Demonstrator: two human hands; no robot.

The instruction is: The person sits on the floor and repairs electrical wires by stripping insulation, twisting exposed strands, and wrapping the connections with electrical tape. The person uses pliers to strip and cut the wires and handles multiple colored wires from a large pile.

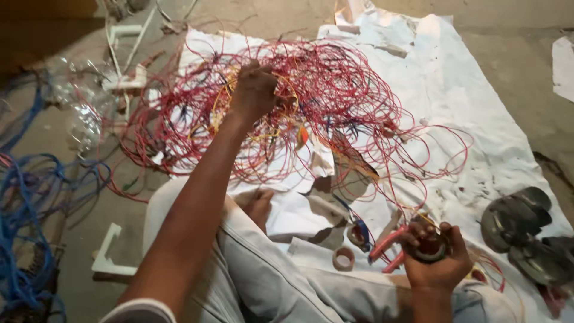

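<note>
So this is right in the middle of the untangling bit, as far as I can judge. The left hand (pixel 256 90) is stretched out and closed into a fist on a few strands up in the big red wire tangle (pixel 299 113), which is sprawled over the white sheet (pixel 478 137) on the floor, out in front of the knees. The right hand (pixel 435 257) sits low by the right knee, grip wrapped around a small wound coil of wire (pixel 428 248), with one strand running from it back up into the mess. Red-handled pliers (pixel 387 246) and a tape roll (pixel 344 258) lie just beside that hand, and a heap of blue cable (pixel 30 233) is off to the left, well apart. My guess is the next move needs the left hand to tease one strand loose without tightening the knots, while the right keeps gentle tension on the coil.
</note>
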